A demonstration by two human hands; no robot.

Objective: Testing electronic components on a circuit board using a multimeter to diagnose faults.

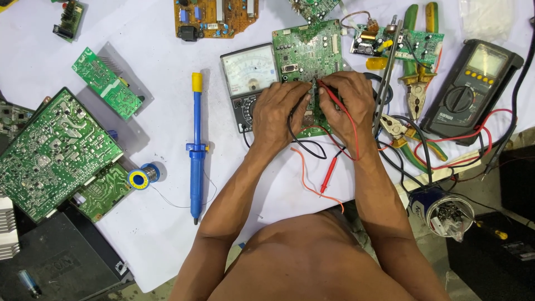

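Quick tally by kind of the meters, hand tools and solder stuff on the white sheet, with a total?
Multimeters: 2, analog, digital
Pliers and snips: 2, green-handled
Desoldering pump: 1, blue
Solder spool: 1
Total: 6
Left hand and right hand hold probes on the green board.

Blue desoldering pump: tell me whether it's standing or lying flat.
Lying flat: the pump rests lengthwise on the white sheet, yellow end away from the person.
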